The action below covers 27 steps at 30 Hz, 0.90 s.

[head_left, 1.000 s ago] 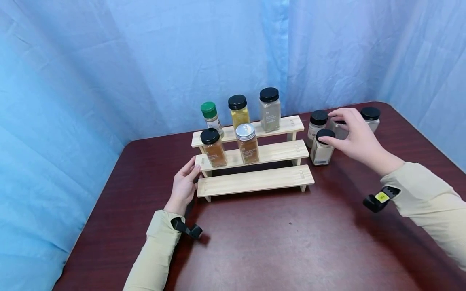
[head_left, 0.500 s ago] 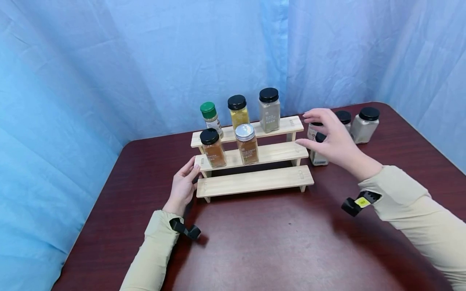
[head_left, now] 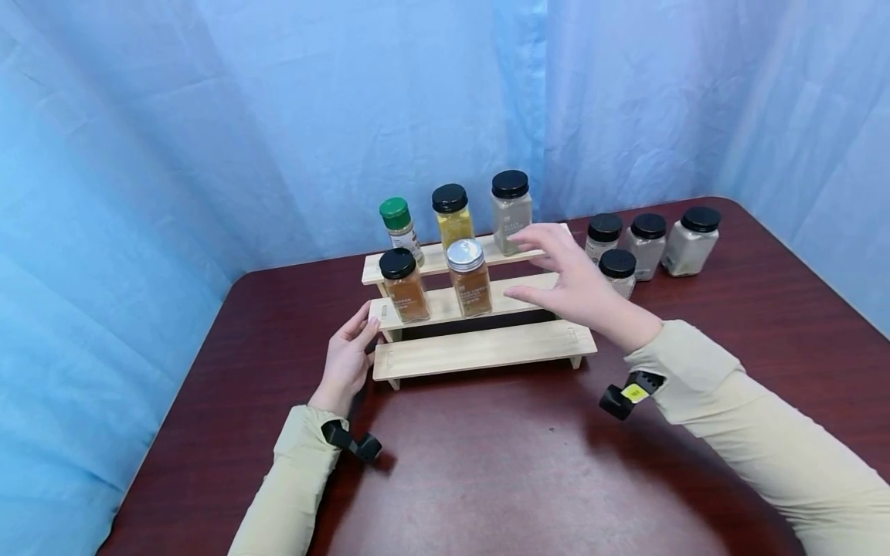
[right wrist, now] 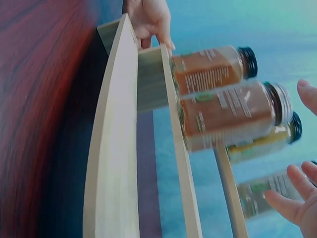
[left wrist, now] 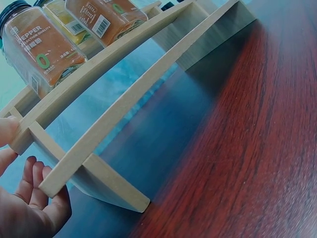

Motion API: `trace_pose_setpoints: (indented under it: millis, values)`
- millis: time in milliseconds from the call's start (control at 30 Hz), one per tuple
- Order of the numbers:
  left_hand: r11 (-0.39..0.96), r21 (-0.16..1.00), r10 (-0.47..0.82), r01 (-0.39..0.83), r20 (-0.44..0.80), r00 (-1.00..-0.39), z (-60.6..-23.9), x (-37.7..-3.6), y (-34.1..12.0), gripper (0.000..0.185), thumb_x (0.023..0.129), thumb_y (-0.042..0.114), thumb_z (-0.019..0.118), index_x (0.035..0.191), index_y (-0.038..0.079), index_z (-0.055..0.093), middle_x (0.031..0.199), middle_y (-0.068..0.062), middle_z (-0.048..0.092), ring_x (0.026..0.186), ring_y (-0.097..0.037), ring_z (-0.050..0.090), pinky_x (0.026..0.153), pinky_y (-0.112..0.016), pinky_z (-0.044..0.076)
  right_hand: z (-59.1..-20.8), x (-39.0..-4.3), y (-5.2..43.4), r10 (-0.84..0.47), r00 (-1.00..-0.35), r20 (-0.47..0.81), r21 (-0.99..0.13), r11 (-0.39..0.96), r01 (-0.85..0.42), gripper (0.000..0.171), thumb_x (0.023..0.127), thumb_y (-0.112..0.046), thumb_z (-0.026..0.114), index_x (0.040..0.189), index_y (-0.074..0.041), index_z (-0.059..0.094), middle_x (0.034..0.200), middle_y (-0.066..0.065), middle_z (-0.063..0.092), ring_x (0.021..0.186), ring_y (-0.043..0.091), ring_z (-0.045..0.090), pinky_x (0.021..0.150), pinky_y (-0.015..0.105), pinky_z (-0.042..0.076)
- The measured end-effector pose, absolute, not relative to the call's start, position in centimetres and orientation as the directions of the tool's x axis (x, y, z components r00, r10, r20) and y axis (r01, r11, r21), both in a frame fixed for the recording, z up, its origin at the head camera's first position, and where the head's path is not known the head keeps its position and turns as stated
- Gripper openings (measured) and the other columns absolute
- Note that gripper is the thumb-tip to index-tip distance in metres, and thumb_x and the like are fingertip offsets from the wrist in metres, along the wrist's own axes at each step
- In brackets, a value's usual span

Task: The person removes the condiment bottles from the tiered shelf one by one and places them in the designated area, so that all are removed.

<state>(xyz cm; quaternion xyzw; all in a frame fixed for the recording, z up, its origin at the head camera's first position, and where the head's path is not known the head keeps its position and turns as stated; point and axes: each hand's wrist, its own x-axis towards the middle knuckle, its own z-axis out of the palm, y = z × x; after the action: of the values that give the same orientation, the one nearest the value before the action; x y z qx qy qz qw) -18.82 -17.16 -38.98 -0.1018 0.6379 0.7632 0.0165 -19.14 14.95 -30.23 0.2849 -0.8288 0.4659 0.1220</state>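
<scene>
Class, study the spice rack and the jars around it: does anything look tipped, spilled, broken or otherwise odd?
Nothing stands out. All five jars on the wooden rack and the four on the table stand upright with lids on; no spill or damage shows.

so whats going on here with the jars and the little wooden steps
A person is working at a three-step wooden rack on a dark table. The left hand rests against the rack's left end. The right hand is open and empty, hovering over the right side of the middle step. Three jars stand on the top step, two on the middle, and the bottom step is bare. Four more jars stand on the table to the right of the rack.
</scene>
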Motion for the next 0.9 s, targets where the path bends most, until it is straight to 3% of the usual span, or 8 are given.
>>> trace_pose_setpoints:
  millis: [233,433,667,900]
  values:
    - [-0.198,0.968,-0.106,-0.153,-0.177,-0.978,-39.0,-18.8,-17.2,0.048,0.099,0.010,0.049,0.146,0.013,0.038,0.117,0.000,0.052,0.098,0.000,0.056,0.092,-0.033,0.042,-30.2,-19.2,12.9,-0.404,-0.812,0.422,-0.721,0.393,-0.570,0.064,0.077,-0.011,0.079,0.134,-0.007,0.049,0.132,0.013,0.041,0.121,0.029,0.044,0.101,0.047,0.041]
    - [-0.193,0.970,-0.096,-0.145,-0.166,-0.981,-39.0,-18.8,-17.3,0.049,0.099,0.010,0.048,0.147,0.012,0.036,0.122,-0.002,0.049,0.099,0.001,0.056,0.092,-0.033,0.041,-30.5,-19.6,11.8,-0.403,-0.817,0.412,-0.744,0.369,-0.557,0.066,0.077,-0.010,0.079,0.136,-0.008,0.048,0.134,0.014,0.040,0.125,0.029,0.042,0.101,0.048,0.040]
    - [-0.202,0.968,-0.102,-0.146,-0.169,-0.980,-39.0,-18.8,-17.2,0.049,0.099,0.009,0.049,0.146,0.012,0.037,0.115,0.002,0.052,0.098,0.001,0.056,0.091,-0.031,0.043,-31.0,-20.0,11.1,-0.402,-0.831,0.384,-0.772,0.353,-0.528,0.064,0.077,-0.010,0.079,0.134,-0.009,0.049,0.137,0.015,0.037,0.124,0.032,0.043,0.101,0.049,0.040]
    - [-0.196,0.970,-0.110,-0.143,-0.167,-0.980,-39.1,-18.8,-17.1,0.049,0.099,0.009,0.049,0.146,0.012,0.037,0.114,0.000,0.052,0.100,-0.001,0.055,0.097,-0.038,0.040,-31.3,-20.2,10.7,-0.403,-0.837,0.370,-0.784,0.348,-0.514,0.062,0.078,-0.009,0.078,0.133,-0.008,0.050,0.137,0.016,0.035,0.124,0.031,0.043,0.100,0.046,0.042]
